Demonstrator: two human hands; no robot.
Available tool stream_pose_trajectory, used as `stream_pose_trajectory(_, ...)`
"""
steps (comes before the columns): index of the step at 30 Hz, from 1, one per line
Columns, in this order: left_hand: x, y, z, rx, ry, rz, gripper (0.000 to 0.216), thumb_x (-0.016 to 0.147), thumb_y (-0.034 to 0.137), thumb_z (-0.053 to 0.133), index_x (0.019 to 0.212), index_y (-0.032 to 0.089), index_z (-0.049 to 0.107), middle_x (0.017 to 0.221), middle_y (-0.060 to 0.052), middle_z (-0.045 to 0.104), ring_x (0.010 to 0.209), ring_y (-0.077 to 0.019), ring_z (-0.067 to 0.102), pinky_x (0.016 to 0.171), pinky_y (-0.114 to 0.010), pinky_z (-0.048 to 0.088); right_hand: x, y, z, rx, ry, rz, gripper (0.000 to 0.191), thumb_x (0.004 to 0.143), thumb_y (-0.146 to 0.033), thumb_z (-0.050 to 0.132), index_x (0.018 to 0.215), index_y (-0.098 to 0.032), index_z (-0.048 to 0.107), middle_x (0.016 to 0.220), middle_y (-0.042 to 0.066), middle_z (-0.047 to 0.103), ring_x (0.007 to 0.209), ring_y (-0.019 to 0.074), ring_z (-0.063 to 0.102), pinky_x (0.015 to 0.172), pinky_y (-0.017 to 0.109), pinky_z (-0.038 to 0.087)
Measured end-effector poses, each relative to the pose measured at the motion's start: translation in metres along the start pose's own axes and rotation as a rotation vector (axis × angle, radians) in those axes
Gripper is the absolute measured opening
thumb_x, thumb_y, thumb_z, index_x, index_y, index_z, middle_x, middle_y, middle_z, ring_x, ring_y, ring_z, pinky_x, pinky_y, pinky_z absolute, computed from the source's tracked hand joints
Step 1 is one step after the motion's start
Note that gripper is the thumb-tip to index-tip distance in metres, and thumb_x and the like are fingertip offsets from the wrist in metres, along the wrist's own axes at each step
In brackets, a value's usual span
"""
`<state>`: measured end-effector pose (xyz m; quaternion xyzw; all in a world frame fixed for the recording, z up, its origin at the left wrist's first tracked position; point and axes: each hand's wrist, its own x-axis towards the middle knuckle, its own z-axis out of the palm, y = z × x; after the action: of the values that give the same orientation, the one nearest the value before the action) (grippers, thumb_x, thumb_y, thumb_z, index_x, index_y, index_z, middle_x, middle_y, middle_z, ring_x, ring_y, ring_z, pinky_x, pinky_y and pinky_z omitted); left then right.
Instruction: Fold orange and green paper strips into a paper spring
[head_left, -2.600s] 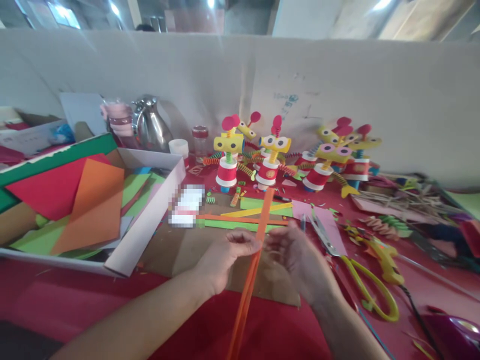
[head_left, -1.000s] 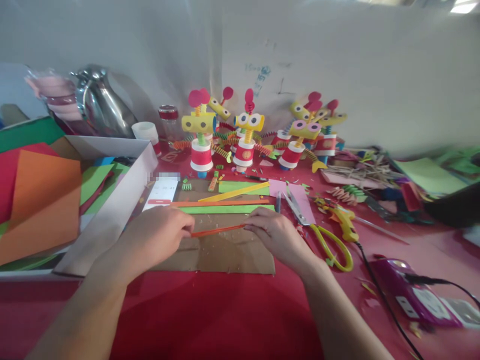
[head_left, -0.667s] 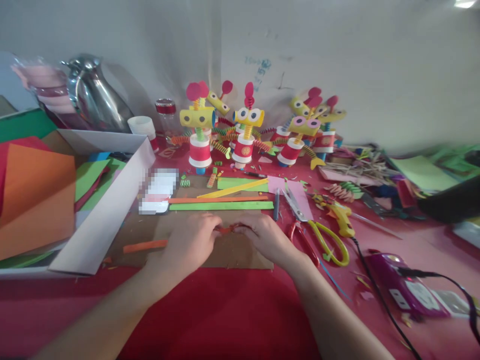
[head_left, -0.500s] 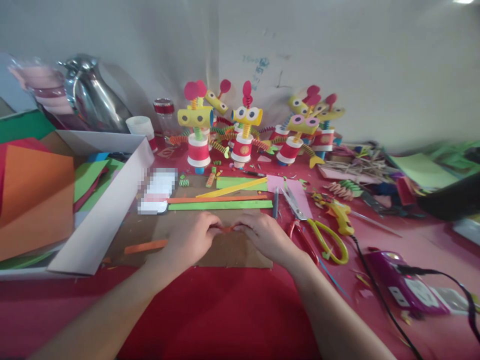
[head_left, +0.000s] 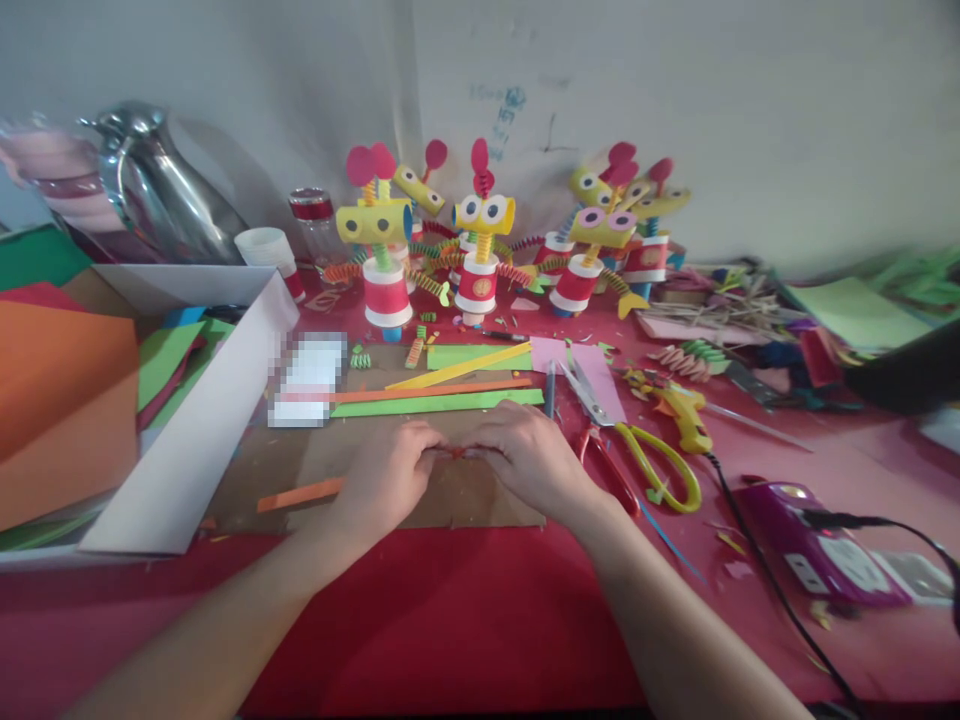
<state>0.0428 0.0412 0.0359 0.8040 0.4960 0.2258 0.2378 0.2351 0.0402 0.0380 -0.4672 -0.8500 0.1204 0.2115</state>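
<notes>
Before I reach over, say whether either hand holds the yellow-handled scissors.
No: the scissors lie on the table, while the left hand and right hand pinch orange paper.

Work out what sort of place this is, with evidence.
Probably a craft workspace: cup-bodied figures stand at the back, scissors lie on the right, and a box holds coloured paper.

Table (head_left: 450, 620) red-topped. Along its far edge, paper-cup figures (head_left: 476, 285) are stood in a cluster, with a steel jug (head_left: 172, 200) placed farther left. Toward the left edge, an open box (head_left: 187, 450) is set down. Mid-table, a cardboard sheet (head_left: 480, 500) is laid flat. Toward the right edge, a red-handled tool (head_left: 619, 480), yellow-handled scissors (head_left: 627, 434), a yellow glue gun (head_left: 688, 420) and a purple device (head_left: 832, 555) are strewn.
</notes>
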Motion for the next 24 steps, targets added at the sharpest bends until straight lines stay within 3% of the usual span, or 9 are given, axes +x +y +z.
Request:
stream_pose_trajectory(7, 0.003, -0.005, 0.0, 0.043, -0.024, 0.045, 0.024, 0.079, 0.014, 0.056, 0.092, 0.023, 0.074, 0.088, -0.005, 0.073, 0.079, -0.0217, 0.066, 0.07, -0.035, 0.051, 0.003, 0.013, 0.009, -0.011, 0.045, 0.008, 0.014, 0.084, -0.015, 0.065, 0.082, -0.024, 0.076, 0.075, 0.002, 0.067, 0.081, 0.0181, 0.054, 0.069, 0.028, 0.04)
stream_pose_trajectory(15, -0.009, -0.001, 0.001, 0.366, -0.049, 0.337, 0.03, 0.087, 0.007, 0.046, 0.102, 0.018, 0.069, 0.09, -0.009, 0.069, 0.094, -0.0232, 0.062, 0.083, -0.04, 0.051, -0.002, 0.015, 0.005, -0.429, -0.074, -0.294, 0.016, 0.091, -0.014, 0.054, 0.09, -0.017, 0.07, 0.083, 0.006, 0.066, 0.081, 0.0205, 0.054, 0.069, 0.034, 0.039)
stream_pose_trajectory(24, -0.017, 0.008, 0.008, 0.769, -0.044, 0.409, 0.031, 0.084, 0.0, 0.043, 0.1, 0.013, 0.067, 0.084, -0.01, 0.066, 0.082, -0.0238, 0.059, 0.066, -0.035, 0.049, -0.013, 0.016, 0.015, -0.441, -0.036, -0.292, 0.018, 0.093, -0.014, 0.05, 0.105, -0.014, 0.063, 0.093, 0.009, 0.063, 0.091, 0.0232, 0.057, 0.083, 0.039, 0.046)
